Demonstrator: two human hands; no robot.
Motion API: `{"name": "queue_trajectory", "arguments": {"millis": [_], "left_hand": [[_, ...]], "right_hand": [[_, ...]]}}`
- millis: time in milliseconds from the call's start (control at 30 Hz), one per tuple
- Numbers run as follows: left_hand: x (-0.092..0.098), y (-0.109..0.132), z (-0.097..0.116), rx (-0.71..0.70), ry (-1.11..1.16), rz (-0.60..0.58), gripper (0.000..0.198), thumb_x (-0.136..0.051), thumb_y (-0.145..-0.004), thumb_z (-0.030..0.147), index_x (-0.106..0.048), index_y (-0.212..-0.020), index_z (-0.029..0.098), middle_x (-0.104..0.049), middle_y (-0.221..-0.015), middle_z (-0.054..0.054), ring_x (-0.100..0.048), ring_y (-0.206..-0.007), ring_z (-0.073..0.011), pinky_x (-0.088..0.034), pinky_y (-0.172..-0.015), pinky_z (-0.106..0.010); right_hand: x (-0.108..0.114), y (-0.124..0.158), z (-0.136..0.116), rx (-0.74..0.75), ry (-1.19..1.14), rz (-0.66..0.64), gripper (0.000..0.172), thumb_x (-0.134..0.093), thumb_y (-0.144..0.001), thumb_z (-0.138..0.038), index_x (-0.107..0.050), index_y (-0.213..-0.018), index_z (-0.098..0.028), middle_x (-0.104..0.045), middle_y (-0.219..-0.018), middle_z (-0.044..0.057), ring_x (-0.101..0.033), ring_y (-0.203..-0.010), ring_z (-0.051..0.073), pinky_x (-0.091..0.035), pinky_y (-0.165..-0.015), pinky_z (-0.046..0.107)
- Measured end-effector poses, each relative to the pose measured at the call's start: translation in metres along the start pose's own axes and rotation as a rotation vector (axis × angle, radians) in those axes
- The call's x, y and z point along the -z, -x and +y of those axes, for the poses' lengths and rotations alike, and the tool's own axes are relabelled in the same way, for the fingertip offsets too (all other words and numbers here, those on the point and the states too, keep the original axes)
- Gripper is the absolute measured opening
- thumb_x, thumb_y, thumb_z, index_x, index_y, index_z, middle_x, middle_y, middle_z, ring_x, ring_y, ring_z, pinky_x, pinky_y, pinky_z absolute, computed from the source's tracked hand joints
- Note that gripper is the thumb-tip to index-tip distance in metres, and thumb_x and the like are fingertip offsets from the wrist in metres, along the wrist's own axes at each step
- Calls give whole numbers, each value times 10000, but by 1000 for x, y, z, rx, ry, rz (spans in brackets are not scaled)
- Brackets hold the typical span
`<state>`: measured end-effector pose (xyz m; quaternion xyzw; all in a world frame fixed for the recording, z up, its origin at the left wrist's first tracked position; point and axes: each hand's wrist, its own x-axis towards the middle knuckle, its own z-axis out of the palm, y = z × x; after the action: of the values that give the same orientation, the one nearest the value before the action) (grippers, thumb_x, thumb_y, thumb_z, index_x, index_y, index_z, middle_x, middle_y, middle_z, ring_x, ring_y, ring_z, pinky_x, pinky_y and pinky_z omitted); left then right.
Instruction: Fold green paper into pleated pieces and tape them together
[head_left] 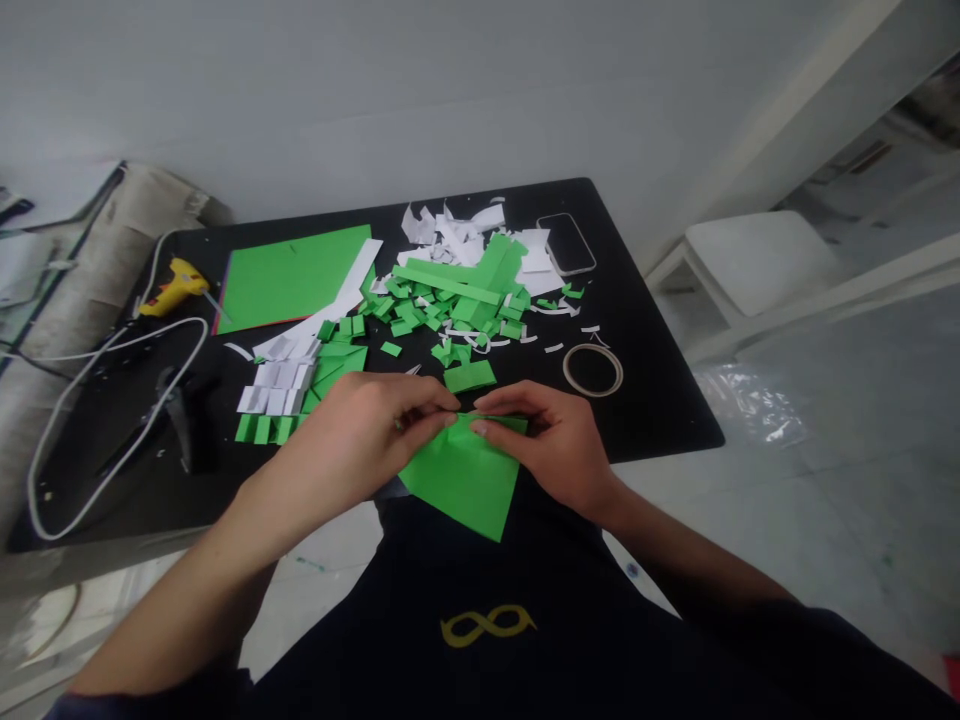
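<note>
Shirt, green sheet — edge pinched, corner free

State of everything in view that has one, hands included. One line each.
left hand: pinching green sheet
right hand: pinching green sheet
green sheet: held at upper edge
paper scraps: cut, heaped
yellow glue gun: lying on table
tape roll: lying flat
phone or case: lying flat
clear plastic: crumpled, on floor
white seat: upright
</note>
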<state>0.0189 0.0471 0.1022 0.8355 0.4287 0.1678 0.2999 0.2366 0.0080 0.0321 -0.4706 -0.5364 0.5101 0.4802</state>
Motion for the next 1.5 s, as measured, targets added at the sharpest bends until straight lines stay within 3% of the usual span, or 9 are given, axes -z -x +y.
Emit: {"name": "queue_trajectory", "arguments": {"millis": [233,400,900,1500], "left_hand": [[-2,2,-4,0,-28,13,122,-692,-976,288,-796,-924,252,-799,-825,-2,-704,-655,-171,-465,-587,-267],[0,2,-1,21,-42,-10,151,-672,-986,293,-794,-921,233,-793,-822,-1,-699,-656,-158,-469,-591,-255],[4,3,0,68,-34,-58,184,-653,-991,304,-809,-932,227,-794,-826,11,-677,-665,-131,-460,-606,-231],[4,3,-2,68,-26,-94,149,-668,-977,276,-806,-935,237,-792,-819,29,-687,-671,-122,-451,-603,-222]], "right_hand": [[1,-1,-1,-34,43,-58,168,-861,-888,-346,-824,-1024,-254,-844,-1004,33,-802,-954,232,-612,-731,320],[-2,-4,-6,-22,101,-63,94,-794,-942,-316,-839,-939,-233,-840,-915,21,-780,-876,212,-586,-753,318],[6,-6,-7,-69,57,-191,120,-753,-958,-275,-843,-995,-204,-841,-943,34,-772,-863,189,-576,-709,275],[7,-7,-6,-38,138,-207,76,-795,-930,-265,-844,-950,-210,-840,-899,12,-765,-825,175,-554,-691,271]]}}
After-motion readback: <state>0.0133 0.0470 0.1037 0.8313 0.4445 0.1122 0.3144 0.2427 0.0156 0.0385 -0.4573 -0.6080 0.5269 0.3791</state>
